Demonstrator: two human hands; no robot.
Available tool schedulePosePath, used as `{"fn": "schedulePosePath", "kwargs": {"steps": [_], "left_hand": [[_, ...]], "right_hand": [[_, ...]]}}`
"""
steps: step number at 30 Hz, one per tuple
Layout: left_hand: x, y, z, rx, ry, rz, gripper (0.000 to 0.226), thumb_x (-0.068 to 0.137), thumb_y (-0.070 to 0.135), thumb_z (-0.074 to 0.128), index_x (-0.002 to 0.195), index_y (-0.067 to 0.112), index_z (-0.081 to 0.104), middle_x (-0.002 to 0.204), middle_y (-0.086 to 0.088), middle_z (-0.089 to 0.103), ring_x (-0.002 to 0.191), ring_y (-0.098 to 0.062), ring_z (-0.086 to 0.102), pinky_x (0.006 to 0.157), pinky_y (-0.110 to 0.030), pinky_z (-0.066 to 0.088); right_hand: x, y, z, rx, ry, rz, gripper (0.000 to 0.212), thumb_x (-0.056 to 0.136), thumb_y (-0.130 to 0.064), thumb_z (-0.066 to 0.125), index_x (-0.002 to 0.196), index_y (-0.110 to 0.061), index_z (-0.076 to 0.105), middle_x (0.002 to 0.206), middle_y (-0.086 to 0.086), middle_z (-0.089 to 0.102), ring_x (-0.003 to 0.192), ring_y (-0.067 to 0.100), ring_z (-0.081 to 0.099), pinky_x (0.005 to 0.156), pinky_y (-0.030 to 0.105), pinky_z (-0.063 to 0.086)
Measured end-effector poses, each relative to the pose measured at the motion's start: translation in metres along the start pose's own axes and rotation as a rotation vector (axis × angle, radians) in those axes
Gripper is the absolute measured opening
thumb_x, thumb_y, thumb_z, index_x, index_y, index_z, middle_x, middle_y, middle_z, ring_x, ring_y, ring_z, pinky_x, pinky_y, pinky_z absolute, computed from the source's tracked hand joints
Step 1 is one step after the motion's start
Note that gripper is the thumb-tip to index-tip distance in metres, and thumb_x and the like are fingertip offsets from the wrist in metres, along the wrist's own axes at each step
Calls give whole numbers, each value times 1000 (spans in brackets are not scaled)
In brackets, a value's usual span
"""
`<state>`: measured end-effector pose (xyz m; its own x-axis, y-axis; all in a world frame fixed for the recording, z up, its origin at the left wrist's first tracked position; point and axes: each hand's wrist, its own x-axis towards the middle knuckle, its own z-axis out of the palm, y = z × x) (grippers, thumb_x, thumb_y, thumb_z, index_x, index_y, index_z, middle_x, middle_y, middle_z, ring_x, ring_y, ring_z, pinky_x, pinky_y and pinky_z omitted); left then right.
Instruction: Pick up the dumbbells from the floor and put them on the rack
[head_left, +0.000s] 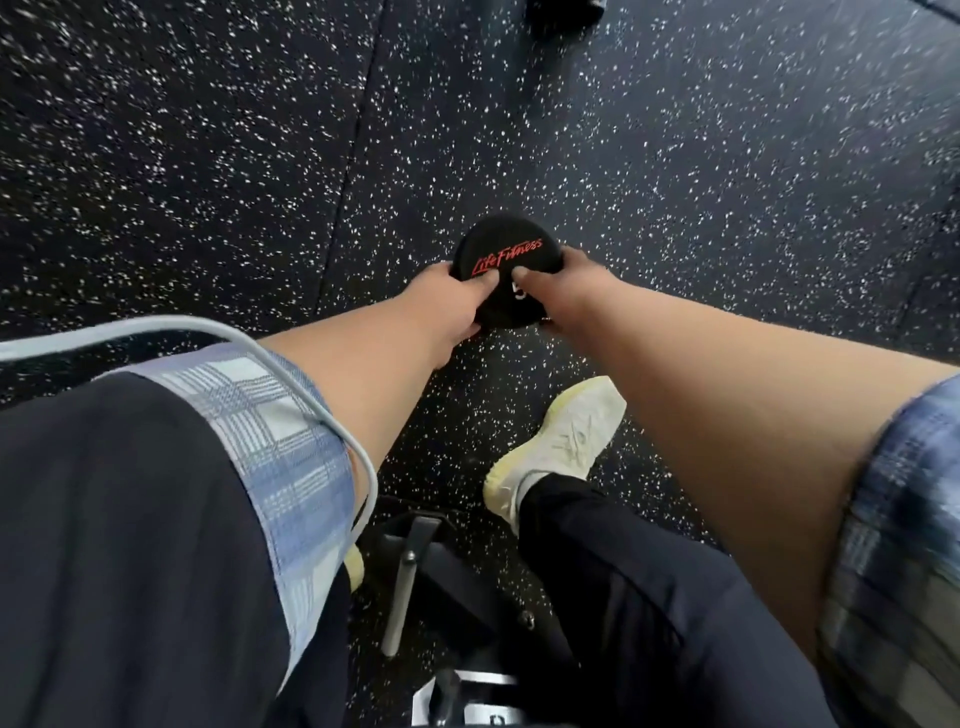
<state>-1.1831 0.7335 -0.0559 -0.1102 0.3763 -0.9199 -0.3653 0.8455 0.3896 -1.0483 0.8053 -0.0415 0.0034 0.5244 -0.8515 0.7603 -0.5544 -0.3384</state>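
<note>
A black round-headed dumbbell (503, 249) with red "Life Fitness" lettering stands on end over the speckled rubber floor, its top head facing me. My left hand (451, 301) grips the head's left side, thumb across the face. My right hand (561, 291) grips the right side, thumb on top. The handle and lower head are hidden below the top head. Whether the dumbbell touches the floor, I cannot tell. Between my legs at the bottom lie more dumbbells (410, 566) with metal handles. No rack is in view.
My right foot in a pale shoe (561, 441) stands just below my hands. A white cable (332, 415) hangs across my left side. A dark object (563, 13) sits at the top edge. Black speckled floor (208, 156) spreads all around.
</note>
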Motion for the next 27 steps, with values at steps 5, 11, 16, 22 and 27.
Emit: {"fn": "schedulePosePath", "kwargs": {"steps": [5, 11, 16, 22, 27], "left_hand": [[-17, -1, -18, 98, -21, 39, 27, 92, 21, 67, 117, 18, 58, 111, -5, 64, 94, -17, 64, 78, -30, 59], [-110, 32, -58, 205, -70, 100, 7, 90, 23, 67, 93, 27, 63, 102, -2, 71, 94, -18, 70, 79, -35, 60], [-221, 74, -99, 210, -24, 129, 10, 85, 28, 70, 94, 27, 65, 101, -4, 73, 95, -21, 70, 84, -45, 59], [-350, 127, -154, 118, 73, 209, 15, 82, 29, 73, 95, 22, 69, 96, -3, 76, 96, -23, 71, 85, -44, 58], [-441, 161, -193, -72, 206, 274, 42, 67, 37, 72, 103, 16, 66, 101, -7, 75, 93, -23, 71, 86, -46, 57]], "right_hand": [[-18, 2, -4, 112, -88, -6, 27, 83, -31, 78, 102, -21, 61, 103, 7, 71, 92, 26, 70, 82, 43, 60], [-99, -31, -11, 286, -280, 1, 34, 82, -20, 79, 109, -11, 61, 106, 12, 71, 95, 26, 71, 71, 37, 60], [-195, -97, -26, 242, -397, -63, 14, 84, -16, 75, 96, -12, 68, 92, 9, 75, 82, 21, 71, 59, 28, 57], [-311, -191, -38, 145, -485, -156, 23, 82, -20, 80, 98, -13, 67, 94, 10, 76, 73, 15, 75, 57, 29, 58], [-399, -272, -38, 179, -588, -201, 38, 83, -11, 78, 115, 0, 62, 107, 20, 73, 82, 28, 75, 60, 35, 59]]}}
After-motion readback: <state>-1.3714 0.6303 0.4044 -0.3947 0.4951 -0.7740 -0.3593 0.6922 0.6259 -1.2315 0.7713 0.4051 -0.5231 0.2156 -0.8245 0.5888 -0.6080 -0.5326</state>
